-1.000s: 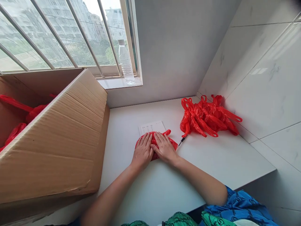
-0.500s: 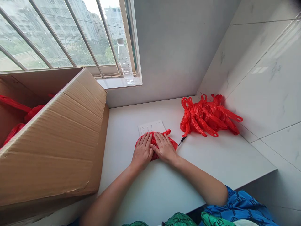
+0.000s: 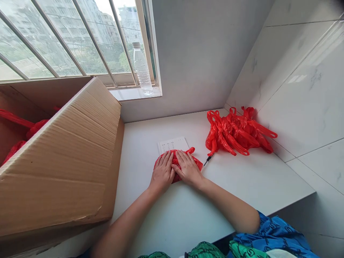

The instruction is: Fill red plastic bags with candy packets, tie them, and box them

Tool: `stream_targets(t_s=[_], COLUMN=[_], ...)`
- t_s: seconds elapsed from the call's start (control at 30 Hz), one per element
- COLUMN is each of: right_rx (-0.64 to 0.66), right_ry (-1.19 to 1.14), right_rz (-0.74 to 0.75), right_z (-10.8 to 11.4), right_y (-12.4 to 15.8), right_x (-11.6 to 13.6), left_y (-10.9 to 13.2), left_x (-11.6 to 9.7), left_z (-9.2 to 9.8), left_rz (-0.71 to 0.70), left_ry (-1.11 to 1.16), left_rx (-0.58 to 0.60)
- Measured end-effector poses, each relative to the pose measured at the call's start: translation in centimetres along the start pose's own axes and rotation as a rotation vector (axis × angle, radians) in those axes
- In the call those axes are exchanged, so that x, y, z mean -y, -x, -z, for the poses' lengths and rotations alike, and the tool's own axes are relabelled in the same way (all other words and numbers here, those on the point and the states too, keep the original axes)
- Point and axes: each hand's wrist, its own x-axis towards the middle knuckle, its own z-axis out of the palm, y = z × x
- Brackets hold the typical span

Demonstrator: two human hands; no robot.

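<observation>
Both my hands lie flat on a red plastic bag (image 3: 176, 178) on the white tabletop. My left hand (image 3: 163, 168) covers its left part, fingers stretched out and pointing away from me. My right hand (image 3: 188, 167) rests on its right part, also flat, with the thumb close beside the left hand. One loop of the bag sticks up past the right fingers. Behind the bag lies a white notepad (image 3: 173, 143) with writing, its near part covered. A pen (image 3: 208, 159) lies just right of the bag.
A heap of red plastic bags (image 3: 236, 132) sits at the back right by the tiled wall. On the left stands a large open cardboard box (image 3: 72, 154) with more red bags (image 3: 37, 129) inside. A clear water bottle (image 3: 143, 70) stands on the windowsill (image 3: 129, 94).
</observation>
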Motion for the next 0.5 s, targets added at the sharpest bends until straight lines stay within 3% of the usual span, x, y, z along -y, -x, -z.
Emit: stream_targets(t_s=[0.5], right_rx=[-0.005], right_ry=[0.011], right_rz=[0.003], right_z=[0.03], right_y=[0.05], right_x=[0.02], left_y=[0.02], left_x=[0.03], left_z=[-0.13], left_rz=[-0.006], left_ry=[0.010], left_rx=[-0.017])
